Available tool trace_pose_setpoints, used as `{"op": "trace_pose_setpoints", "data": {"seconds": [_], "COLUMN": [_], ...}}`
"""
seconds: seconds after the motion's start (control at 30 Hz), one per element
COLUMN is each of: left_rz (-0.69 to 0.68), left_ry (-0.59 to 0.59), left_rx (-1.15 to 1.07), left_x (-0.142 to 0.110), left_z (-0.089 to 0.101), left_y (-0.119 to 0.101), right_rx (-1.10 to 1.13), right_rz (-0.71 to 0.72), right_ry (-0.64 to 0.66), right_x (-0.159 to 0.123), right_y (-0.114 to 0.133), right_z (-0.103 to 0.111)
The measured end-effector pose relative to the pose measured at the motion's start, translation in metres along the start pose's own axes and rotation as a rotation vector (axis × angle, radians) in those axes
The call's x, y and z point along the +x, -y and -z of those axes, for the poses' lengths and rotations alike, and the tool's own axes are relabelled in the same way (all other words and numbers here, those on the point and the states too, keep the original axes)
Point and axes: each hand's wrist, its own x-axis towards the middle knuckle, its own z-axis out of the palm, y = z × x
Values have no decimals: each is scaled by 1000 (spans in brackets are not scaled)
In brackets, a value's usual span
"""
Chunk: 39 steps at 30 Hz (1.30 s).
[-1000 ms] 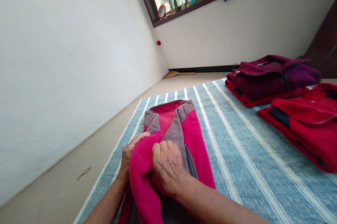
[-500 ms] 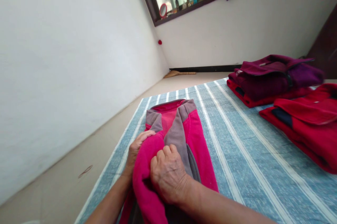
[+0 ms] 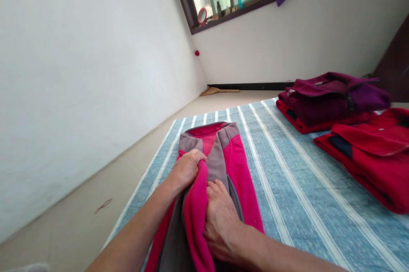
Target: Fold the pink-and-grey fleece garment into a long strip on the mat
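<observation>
A pink and grey fleece jacket (image 3: 242, 170) lies partly folded on the blue striped bed sheet (image 3: 297, 195), its grey collar at the far end. My left hand (image 3: 185, 170) is closed on a pink fold of the jacket, just below the collar. My right hand (image 3: 221, 216) grips the same pink fold from its right side, nearer to me; its fingertips are partly hidden in the cloth. Between the hands the fold stands up in a ridge that runs back toward me.
On the right sit a folded red jacket (image 3: 377, 148) and a stack topped by a folded purple jacket (image 3: 332, 97). A white wall (image 3: 89, 59) rises on the left beyond a strip of floor (image 3: 79, 204). A broom (image 3: 220, 91) lies at the far corner.
My left hand has moved right, from the outer side of the pink fold to over its far end. The fold has shifted right and become narrower. My right hand has turned slightly.
</observation>
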Motion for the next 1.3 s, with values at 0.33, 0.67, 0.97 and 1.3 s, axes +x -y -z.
{"op": "trace_pose_setpoints", "data": {"seconds": [0.33,0.67,0.97,1.3], "left_rz": [65,193,130,147], "left_ry": [11,-136,-123,-121], "left_rx": [238,49,23,4], "left_x": [-2,-17,-14,-29], "left_z": [-12,-38,-57,-56], "left_y": [-34,-33,-18,-17], "right_rx": [-103,-95,-184,-174], "right_rz": [210,187,88,138], "right_ry": [75,-182,128,-32], "right_x": [-30,-24,-19,-6], "right_y": [-27,-13,-25,-9], "right_z": [19,100,66,71]}}
